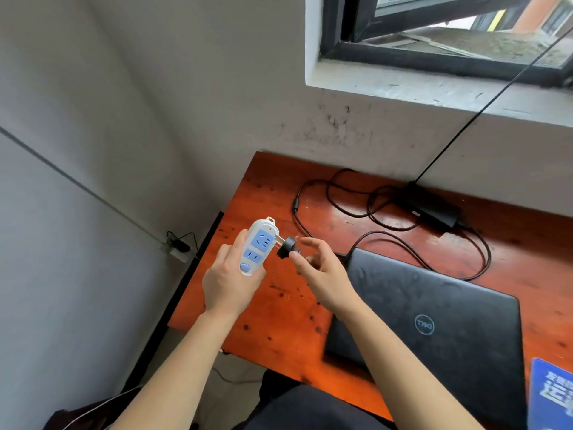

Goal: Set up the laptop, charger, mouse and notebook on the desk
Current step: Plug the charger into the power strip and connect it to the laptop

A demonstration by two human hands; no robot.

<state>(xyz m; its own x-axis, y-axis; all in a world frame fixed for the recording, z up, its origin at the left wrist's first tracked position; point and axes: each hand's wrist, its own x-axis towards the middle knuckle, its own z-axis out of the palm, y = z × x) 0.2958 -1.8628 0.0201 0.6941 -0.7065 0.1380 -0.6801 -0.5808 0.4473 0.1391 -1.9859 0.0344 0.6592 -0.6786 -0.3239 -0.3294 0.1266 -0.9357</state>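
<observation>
My left hand point(229, 283) grips a white power strip point(258, 246) with blue sockets, held above the desk's left end. The charger's black plug point(286, 247) sits with its prongs at the strip's side, partly in. My right hand point(322, 268) is just right of the plug, fingers spread, thumb near it. The closed black laptop point(434, 318) lies on the red-brown desk point(273, 308). The charger brick point(432, 206) lies at the back by the wall, its black cable point(387, 234) looping over the desk. A blue notebook point(553, 395) shows at the right edge.
A grey wall stands close on the left, with a wall socket and black cord point(178, 245) low on it. A window sill point(434, 91) runs above the desk. A thin black line point(483, 107) slants from the window to the brick. My dark-clothed lap point(310, 411) is below the desk edge.
</observation>
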